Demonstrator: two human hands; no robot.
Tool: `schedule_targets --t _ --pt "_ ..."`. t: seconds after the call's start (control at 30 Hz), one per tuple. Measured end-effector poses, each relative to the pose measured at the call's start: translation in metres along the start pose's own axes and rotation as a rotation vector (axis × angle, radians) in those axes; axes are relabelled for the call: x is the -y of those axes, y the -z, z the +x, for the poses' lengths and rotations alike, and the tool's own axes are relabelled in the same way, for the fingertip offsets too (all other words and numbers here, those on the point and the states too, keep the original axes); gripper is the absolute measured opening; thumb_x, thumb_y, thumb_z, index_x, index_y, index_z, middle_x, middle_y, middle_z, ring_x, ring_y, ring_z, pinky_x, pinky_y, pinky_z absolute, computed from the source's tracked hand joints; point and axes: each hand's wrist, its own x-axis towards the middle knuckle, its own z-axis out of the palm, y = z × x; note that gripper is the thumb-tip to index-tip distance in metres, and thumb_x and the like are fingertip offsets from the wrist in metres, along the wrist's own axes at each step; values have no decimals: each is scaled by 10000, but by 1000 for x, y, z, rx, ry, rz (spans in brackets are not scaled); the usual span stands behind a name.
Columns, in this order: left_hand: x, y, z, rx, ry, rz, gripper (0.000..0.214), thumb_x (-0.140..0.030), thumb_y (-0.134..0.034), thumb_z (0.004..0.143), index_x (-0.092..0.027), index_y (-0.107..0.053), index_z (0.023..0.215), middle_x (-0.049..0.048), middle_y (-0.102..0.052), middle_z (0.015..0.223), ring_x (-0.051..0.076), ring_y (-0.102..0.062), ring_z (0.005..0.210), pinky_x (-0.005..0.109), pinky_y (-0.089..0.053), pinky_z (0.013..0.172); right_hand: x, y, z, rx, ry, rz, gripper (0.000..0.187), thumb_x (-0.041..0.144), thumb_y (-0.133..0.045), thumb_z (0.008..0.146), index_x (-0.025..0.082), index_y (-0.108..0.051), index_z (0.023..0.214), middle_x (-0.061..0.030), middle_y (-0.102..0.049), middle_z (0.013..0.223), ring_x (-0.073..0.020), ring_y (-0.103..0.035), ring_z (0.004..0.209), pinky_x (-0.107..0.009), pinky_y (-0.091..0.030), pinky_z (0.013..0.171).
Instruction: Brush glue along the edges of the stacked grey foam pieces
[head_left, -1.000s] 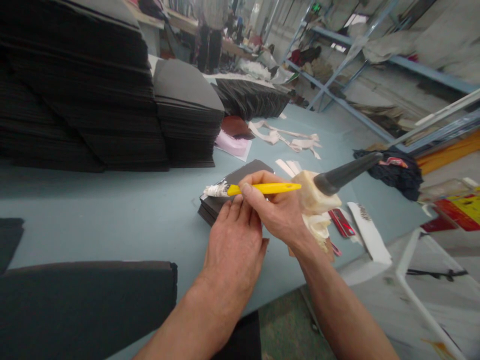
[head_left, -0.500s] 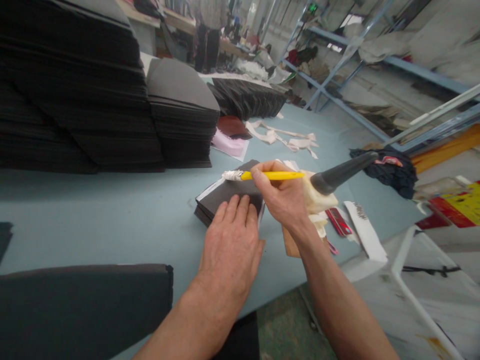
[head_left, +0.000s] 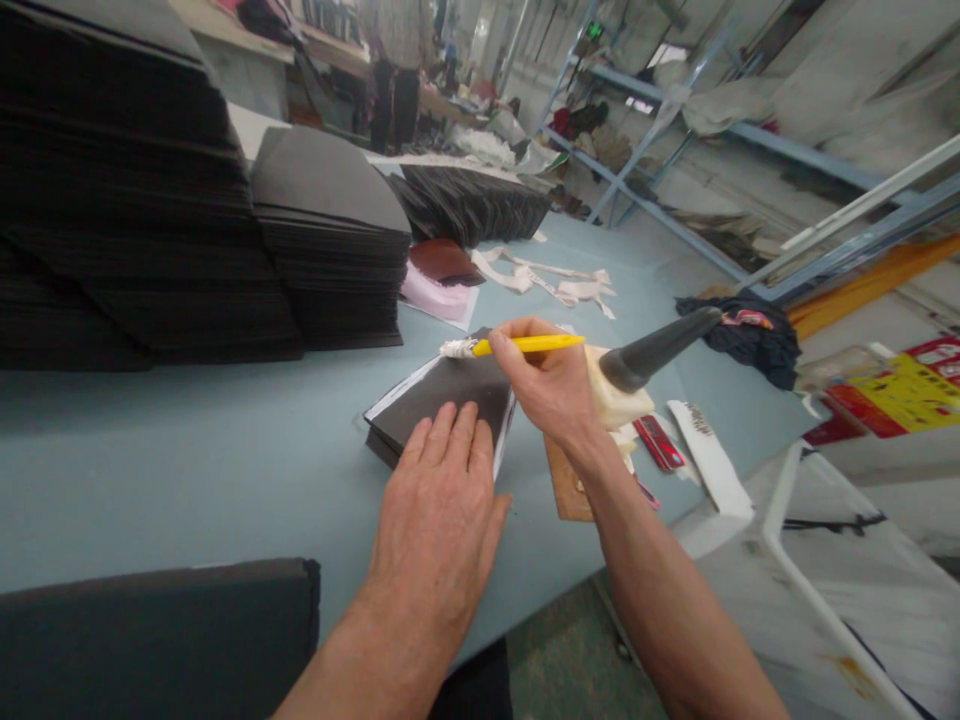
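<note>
My left hand (head_left: 442, 490) lies flat on a small stack of black sheets (head_left: 442, 390), its fingers stretched out. A white band runs along the stack's far left edge, and another pale edge shows at its right side. Between the fingertips of my right hand (head_left: 551, 385) is a brush (head_left: 529, 344) with a yellow handle, held nearly level. Its whitish, clotted tip touches or hovers just above the stack's far edge; I cannot tell which. Behind that hand stands a cream-coloured container (head_left: 619, 400), partly hidden, with a dark grey tapered piece (head_left: 660, 350) sticking out.
Tall stacks of black sheets (head_left: 330, 250) stand at the left and back of the blue-grey table (head_left: 187, 450). A dark panel (head_left: 150, 640) lies at the near left. Pale strips (head_left: 540, 275), a red case (head_left: 658, 443) and a white strip (head_left: 709, 455) lie further right. Someone stands in the background.
The brush tip has moved a little along the stack's edge towards its far corner. My left hand stays on the stack. The whole view has shifted slightly.
</note>
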Motion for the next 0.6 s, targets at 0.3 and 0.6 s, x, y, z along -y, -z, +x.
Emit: schedule_targets --t 0.3,0.6 --pt "1 -2 -2 -34 -24 28 557 -286 -618 968 -30 -657 1462 212 -595 1586 387 -622 1452 556 -573 1201 -22 8 14 -2 -20 -22 225 429 -695 959 220 -739 886 50 -679 730 -113 -589 646 -267 -414 613" --pt "1 -3 -1 -2 -19 22 568 -291 -625 976 -38 -638 1484 215 -566 1612 381 -600 1477 549 -557 1221 -28 14 31 -26 3 -82 202 378 -692 925 193 -738 861 38 -670 704 -104 -558 616 -275 -389 594"
